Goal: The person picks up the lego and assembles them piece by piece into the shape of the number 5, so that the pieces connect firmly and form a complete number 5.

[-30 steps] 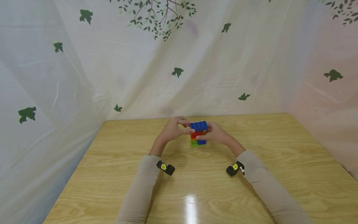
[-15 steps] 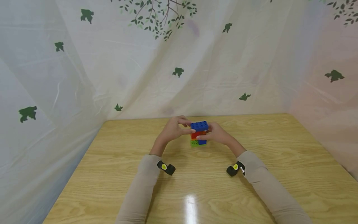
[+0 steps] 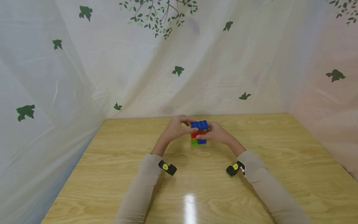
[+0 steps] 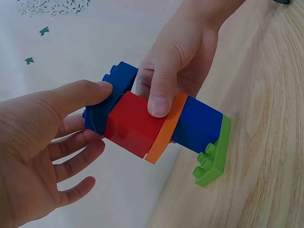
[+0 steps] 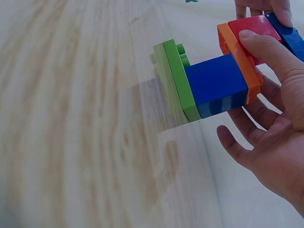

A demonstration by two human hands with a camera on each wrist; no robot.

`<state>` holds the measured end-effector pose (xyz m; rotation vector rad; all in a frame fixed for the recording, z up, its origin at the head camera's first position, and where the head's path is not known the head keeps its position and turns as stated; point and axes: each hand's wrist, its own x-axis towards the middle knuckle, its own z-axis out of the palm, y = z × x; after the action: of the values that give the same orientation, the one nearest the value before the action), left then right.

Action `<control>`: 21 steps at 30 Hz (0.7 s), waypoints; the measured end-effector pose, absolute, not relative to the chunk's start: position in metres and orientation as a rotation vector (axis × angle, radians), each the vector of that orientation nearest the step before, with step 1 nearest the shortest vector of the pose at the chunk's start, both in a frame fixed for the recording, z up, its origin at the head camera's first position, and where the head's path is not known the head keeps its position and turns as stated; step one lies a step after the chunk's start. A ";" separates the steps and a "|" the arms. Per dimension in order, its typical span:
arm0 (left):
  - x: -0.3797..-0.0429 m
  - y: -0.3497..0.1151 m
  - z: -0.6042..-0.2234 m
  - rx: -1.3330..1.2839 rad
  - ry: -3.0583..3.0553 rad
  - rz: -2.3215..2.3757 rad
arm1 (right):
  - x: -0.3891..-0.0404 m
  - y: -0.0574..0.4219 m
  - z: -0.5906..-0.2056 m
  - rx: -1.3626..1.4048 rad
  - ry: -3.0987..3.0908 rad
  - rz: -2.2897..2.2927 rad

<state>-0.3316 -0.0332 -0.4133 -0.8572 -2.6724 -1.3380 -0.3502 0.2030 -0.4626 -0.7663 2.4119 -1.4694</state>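
A stack of toy building bricks stands on the wooden table. From the bottom up it has a thin green plate (image 5: 178, 80), a blue block (image 5: 216, 85), a thin orange plate (image 4: 166, 128), a red block (image 4: 133, 124) and a blue studded brick (image 3: 199, 125) on top. My left hand (image 3: 175, 129) pinches that top brick, thumb on its near side; its other fingers are partly hidden behind. With thumb on the red block and fingers behind, my right hand (image 3: 219, 133) grips the stack's middle. Whether the top brick is fully pressed down I cannot tell.
The wooden table (image 3: 195, 174) reaches back to a pale curtain (image 3: 134, 77) printed with leaves and green birds. Black wrist cameras are strapped to the left sleeve (image 3: 139, 189) and the right sleeve (image 3: 268, 183).
My left hand has moved slightly to the right, its thumb further along the top blue brick. My right hand and the stack look almost unmoved.
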 end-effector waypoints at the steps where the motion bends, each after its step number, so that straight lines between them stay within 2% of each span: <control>1: -0.331 -0.032 -0.413 -0.858 -2.667 -1.329 | -0.351 0.203 -0.463 -0.759 2.409 -1.475; 21: -0.325 -0.027 -0.408 -0.803 -2.720 -1.189 | -0.351 0.203 -0.462 -0.800 2.400 -1.488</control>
<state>-0.3250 -0.0274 -0.4077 -0.8032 -2.7197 -1.1886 -0.3506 0.2034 -0.4620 -0.7997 2.4005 -1.4884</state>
